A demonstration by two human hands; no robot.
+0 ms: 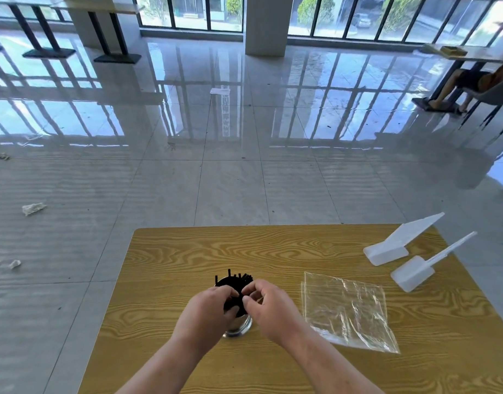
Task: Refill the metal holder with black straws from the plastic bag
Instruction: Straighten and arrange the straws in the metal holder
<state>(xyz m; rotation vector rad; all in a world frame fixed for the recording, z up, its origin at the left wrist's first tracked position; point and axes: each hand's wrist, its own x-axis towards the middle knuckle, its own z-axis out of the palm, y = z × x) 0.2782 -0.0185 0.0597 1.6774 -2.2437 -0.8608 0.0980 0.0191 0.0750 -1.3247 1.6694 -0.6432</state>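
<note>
A shiny metal holder [240, 327] stands on the wooden table [273, 251], mostly hidden behind my hands. Black straws [236, 280] stick up out of it, their tips showing above my fingers. My left hand [207, 308] curls its fingers round a bunch of the straws from the left. My right hand [268, 304] meets it from the right, its fingers bent and pinching at the same bunch. The clear plastic bag [346, 311] lies flat on the table to the right of the holder, and no straws show inside it.
Two white plastic scoops [392, 245] [418, 271] lie at the table's far right corner. Beyond the table is glossy tiled floor with scraps of paper [32, 208]. A seated person's legs [454, 89] and more tables are far off.
</note>
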